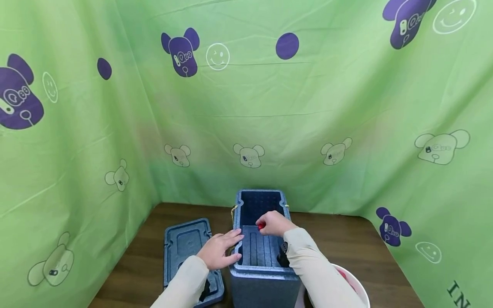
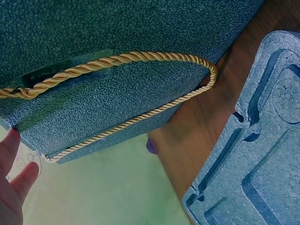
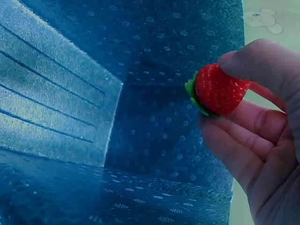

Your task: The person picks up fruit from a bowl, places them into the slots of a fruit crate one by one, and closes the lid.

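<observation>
My right hand (image 1: 275,223) pinches a red strawberry (image 3: 221,89) between thumb and fingers, its green leaves facing the box interior in the right wrist view. The hand hangs over the opening of a blue-grey foam box (image 1: 265,285). Inside, a grooved panel (image 3: 56,93) covers the near part, with a deeper hollow beyond it. My left hand (image 1: 220,250) lies at the box's left rim with fingers extended. In the left wrist view, its fingertips are at the box edge, near a twisted gold rope handle (image 2: 140,56).
Left of the box lies its foam lid (image 1: 188,239) on the brown wooden table (image 1: 339,239). A white bowl (image 1: 362,291) with something red in it stands at the front right, partly behind the right sleeve. Green printed cloth (image 1: 246,98) hangs around the table.
</observation>
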### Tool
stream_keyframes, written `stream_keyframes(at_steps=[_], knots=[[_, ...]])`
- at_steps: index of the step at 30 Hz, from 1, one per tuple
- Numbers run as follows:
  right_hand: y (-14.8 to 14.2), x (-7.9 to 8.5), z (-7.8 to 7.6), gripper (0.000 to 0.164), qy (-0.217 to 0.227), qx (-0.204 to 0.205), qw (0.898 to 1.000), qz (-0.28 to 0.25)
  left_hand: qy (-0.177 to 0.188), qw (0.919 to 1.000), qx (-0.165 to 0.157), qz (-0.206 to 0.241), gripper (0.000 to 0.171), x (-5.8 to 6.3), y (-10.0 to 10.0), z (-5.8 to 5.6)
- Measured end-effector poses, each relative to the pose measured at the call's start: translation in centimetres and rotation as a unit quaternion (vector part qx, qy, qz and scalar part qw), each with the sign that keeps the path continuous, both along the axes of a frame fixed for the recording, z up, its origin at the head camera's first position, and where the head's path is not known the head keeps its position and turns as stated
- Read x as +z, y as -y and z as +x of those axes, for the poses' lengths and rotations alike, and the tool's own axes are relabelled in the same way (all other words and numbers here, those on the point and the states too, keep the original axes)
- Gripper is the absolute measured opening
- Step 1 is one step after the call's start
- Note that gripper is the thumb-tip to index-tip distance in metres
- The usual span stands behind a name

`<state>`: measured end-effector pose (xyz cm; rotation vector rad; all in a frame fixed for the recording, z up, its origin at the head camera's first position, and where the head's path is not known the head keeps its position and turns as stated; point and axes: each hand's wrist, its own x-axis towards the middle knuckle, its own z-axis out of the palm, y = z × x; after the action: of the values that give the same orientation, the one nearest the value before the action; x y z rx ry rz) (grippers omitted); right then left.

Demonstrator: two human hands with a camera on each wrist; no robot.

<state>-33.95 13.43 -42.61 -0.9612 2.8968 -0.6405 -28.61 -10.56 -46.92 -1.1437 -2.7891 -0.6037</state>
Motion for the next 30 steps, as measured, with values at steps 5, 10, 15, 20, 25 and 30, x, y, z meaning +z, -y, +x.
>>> stream_keyframes(at_steps=[5,10,15,20,25,30], knots=[[-0.3,-1.0,0.8,0.013,0.023,0.005,1.0,-0.007,0.013,0.9999,-0.003,-0.004,0.055,-0.8,-0.2,0.6],[-0.6,-1.6,1.3,0.014,0.039,-0.011,0.999,-0.009,0.027,0.9996,-0.005,-0.002,0.055,-1.4,-0.4,1.0],[-0.6,-1.7,1.6,0.024,0.051,-0.025,0.998,0.002,0.043,0.9991,0.002,0.005,0.056,-1.8,-0.3,1.5],[-0.6,-0.3,1.6,0.027,0.05,-0.006,0.999,-0.002,0.044,0.999,0.002,0.009,0.055,-1.9,0.1,1.8],[-1.3,2.9,1.1,0.028,0.01,0.015,1.0,0.01,0.03,0.9995,0.009,0.008,0.056,-0.9,0.2,0.8],[-3.0,5.7,1.1,0.027,-0.021,0.016,0.999,0.017,0.015,0.9997,0.014,0.013,0.056,0.1,-0.1,-0.4]])
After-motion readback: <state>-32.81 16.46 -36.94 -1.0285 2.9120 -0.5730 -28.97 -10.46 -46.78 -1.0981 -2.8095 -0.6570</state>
